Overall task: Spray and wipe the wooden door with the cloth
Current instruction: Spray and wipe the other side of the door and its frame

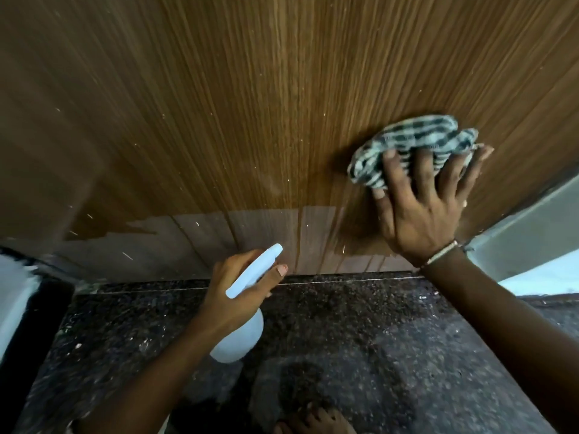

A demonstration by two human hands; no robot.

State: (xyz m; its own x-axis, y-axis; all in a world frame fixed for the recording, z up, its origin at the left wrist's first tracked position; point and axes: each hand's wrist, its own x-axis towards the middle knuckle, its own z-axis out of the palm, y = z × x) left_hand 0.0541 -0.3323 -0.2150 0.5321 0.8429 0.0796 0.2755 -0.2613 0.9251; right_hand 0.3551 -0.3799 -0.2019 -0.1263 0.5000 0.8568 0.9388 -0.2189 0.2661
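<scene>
Our left forearm [150, 380] comes up from the bottom edge, closest to us. At its end the fingers [225, 267] of the left hand [232, 292] are curled round the neck of a pale, translucent spray bottle [241, 336]. The thumb lies along the side of its head and the nozzle points at the lower part of the wooden door [250, 104]; we cannot see whether a finger is on the trigger. Higher and to the right, the fingers [423, 173] of the right hand [419, 217] are spread and nearly straight, pressing a bunched blue-and-white checked cloth [407, 139] against the door, with the thumb at the cloth's lower edge. A thin bracelet [440, 256] circles that wrist, and the right forearm [517, 324] runs off toward the bottom right corner. The door fills the upper part of the view, its brown grain running vertically. Wet streaks [300, 242] run down it below and left of the cloth to a greyer band along its foot. Under the door lies a dark speckled stone floor [360, 355], where a bare foot [316, 418] shows at the bottom edge. Pale surfaces [526, 236] flank the door at far left and right, too blurred for us to name.
</scene>
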